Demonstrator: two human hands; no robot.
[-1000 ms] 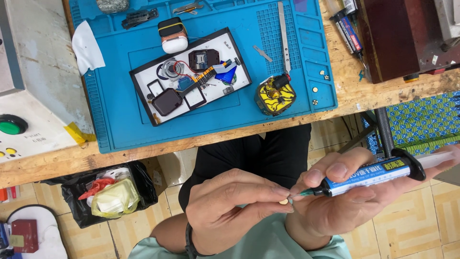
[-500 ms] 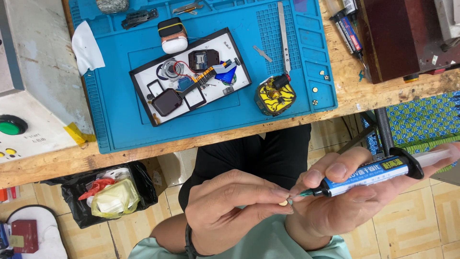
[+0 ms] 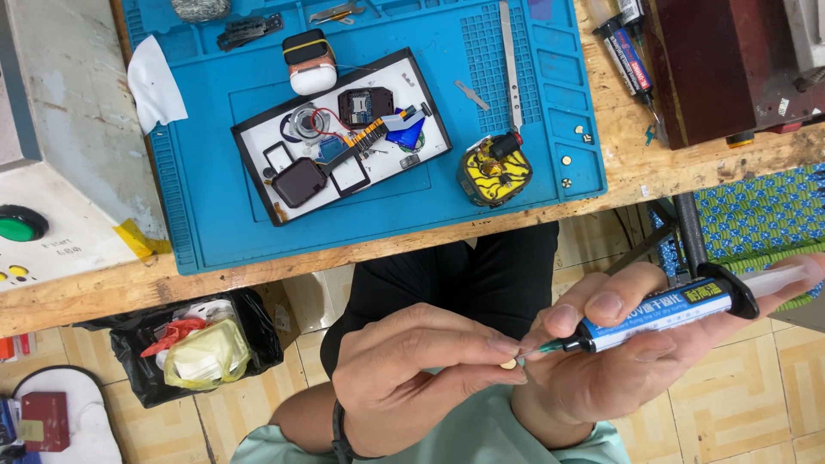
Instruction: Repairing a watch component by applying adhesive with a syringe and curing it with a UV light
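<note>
Syringe (image 3: 662,315) tip meets tiny part (image 3: 509,364), mostly hidden by left fingers (image 3: 481,348).

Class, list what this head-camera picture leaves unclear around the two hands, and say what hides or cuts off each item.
- Small pale part pinched in the left hand: mostly covered by the fingers, and too small to identify.
- Needle tip of the blue syringe in the right hand: too thin to tell whether it touches the part.
- Syringe plunger end: cut off by the right edge.
- Black bin bag: contents crumpled, only partly visible.
</note>
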